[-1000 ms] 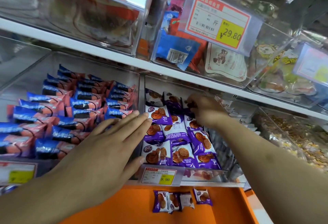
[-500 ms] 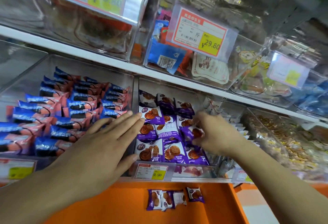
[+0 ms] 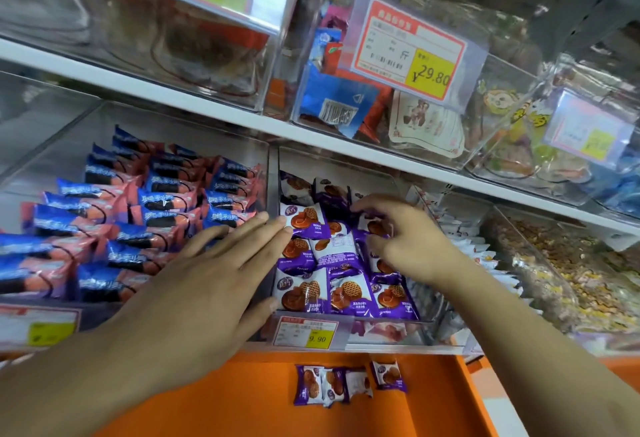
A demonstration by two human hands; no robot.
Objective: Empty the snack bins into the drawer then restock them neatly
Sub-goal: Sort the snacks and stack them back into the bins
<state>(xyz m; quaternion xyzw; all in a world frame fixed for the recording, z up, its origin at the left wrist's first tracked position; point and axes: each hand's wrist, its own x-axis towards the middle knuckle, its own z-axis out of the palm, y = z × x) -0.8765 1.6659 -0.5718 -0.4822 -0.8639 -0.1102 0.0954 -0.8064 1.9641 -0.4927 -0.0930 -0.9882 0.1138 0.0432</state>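
Observation:
A clear bin (image 3: pixel 388 331) on the lower shelf holds neat rows of purple waffle-biscuit packets (image 3: pixel 349 293). My left hand (image 3: pixel 207 281) lies flat with straight fingers along the bin's left wall, its fingertips touching a purple packet in the second row. My right hand (image 3: pixel 405 236) reaches into the middle of the bin, thumb and curled fingers pinching a purple packet (image 3: pixel 375 227) in the right column. Below the shelf the orange drawer (image 3: pixel 225 398) stands pulled out, with several purple packets (image 3: pixel 346 384) lying in it.
The bin to the left is packed with blue-and-pink packets (image 3: pixel 138 215). To the right are a bin of white packets (image 3: pixel 467 246) and one of mixed loose snacks (image 3: pixel 571 281). Clear bins with price tags (image 3: pixel 408 52) hang close overhead on the upper shelf.
My right hand came forward from the bin's back right corner with a purple packet and now works in the middle rows. My left hand has stayed flat against the bin's left side.

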